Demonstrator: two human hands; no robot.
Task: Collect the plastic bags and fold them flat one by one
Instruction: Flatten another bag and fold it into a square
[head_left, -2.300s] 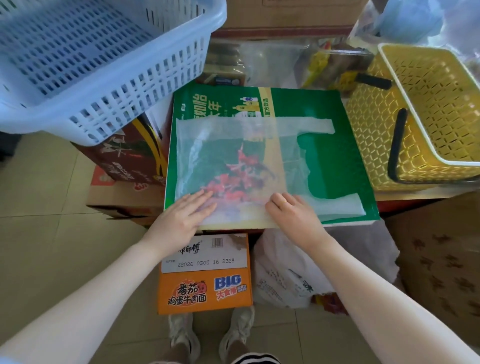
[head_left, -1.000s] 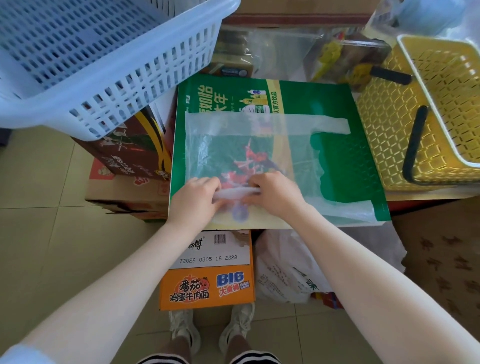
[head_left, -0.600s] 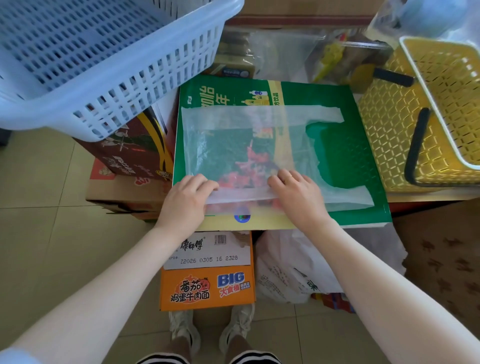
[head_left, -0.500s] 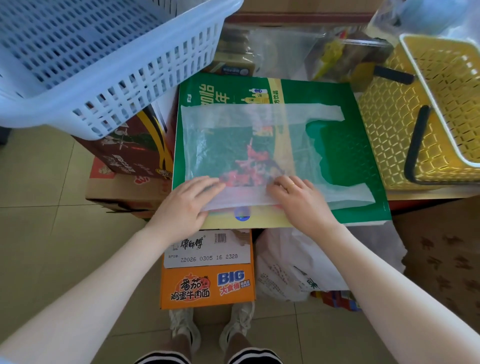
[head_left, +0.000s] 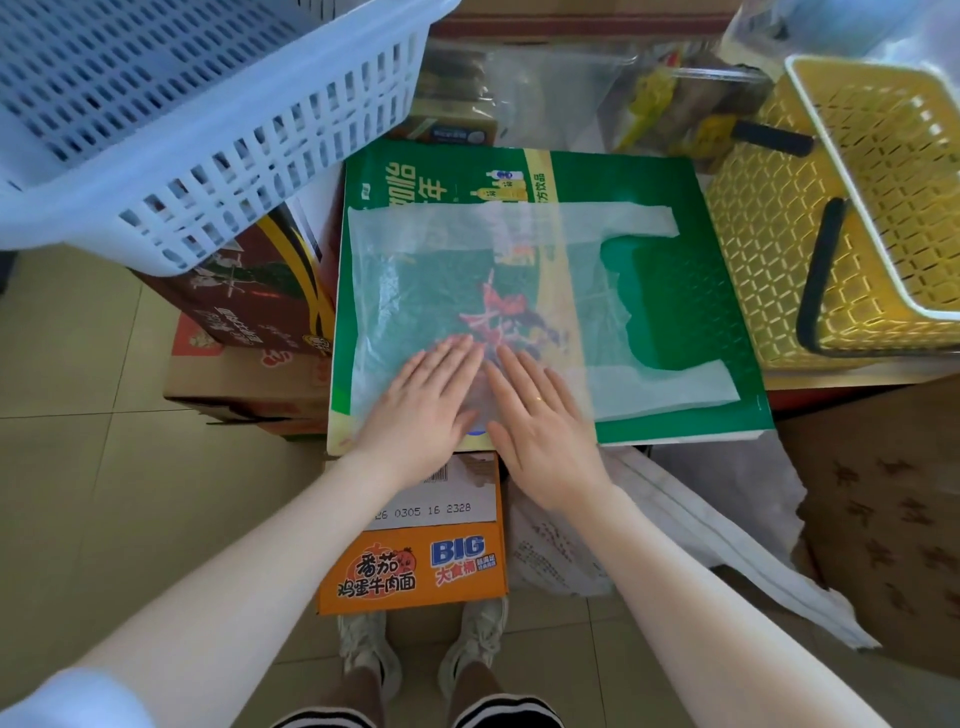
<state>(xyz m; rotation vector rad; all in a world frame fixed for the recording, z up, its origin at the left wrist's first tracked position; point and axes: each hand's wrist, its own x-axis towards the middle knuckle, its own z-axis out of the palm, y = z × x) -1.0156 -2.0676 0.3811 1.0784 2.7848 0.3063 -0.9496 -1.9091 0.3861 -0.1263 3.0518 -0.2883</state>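
Note:
A thin translucent white plastic bag (head_left: 467, 270) lies spread flat on a green carton (head_left: 670, 291), its two handle strips pointing right. My left hand (head_left: 423, 400) and my right hand (head_left: 540, 410) lie side by side on the bag's near edge, palms down. The fingers of both are straight and press the plastic against the carton. Neither hand grips anything.
A pale blue slotted basket (head_left: 171, 109) overhangs at the upper left. A yellow basket (head_left: 872, 171) with black handles stands at the right. Below the carton are an orange noodle box (head_left: 415, 566), a crumpled white bag (head_left: 675, 525) and brown cartons. Clear packaging lies behind.
A second ago both hands pinched and folded the bag's near edge over. Now they have let go, moved together and lie flat on the bag.

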